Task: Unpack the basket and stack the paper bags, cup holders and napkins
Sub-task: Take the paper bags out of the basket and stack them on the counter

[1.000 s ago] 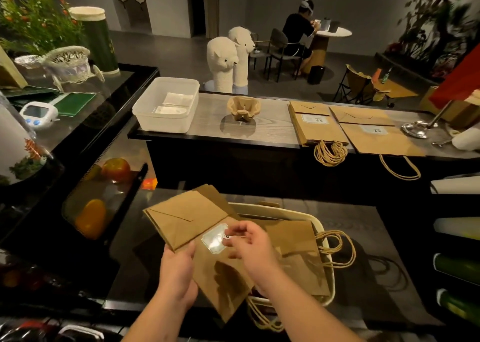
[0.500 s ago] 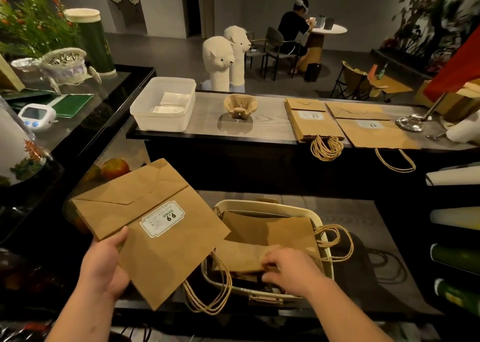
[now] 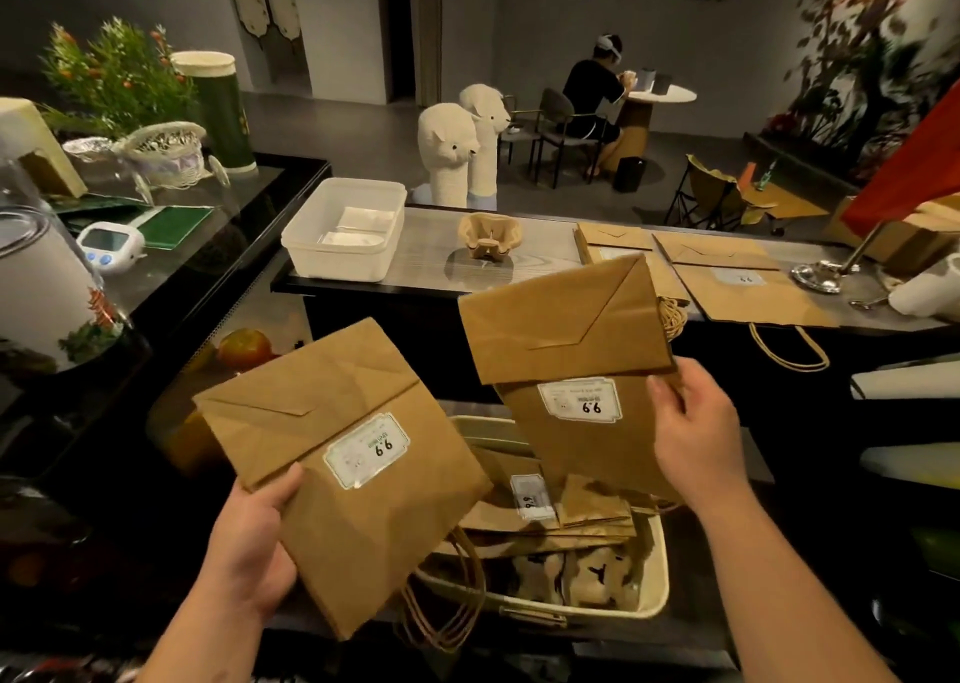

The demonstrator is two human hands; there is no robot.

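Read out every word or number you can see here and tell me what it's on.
"9.9": label on the paper bag in the left hand; small print blurred.
"9.9", less clear: label on the second bag in the right hand.
Labels on the basket bags and counter bags: too small to read.

The left paper bag (image 3: 363,516) and right paper bag (image 3: 566,329) are showing plain brown, labels (image 3: 366,451) white; basket (image 3: 657,578) showing cream.
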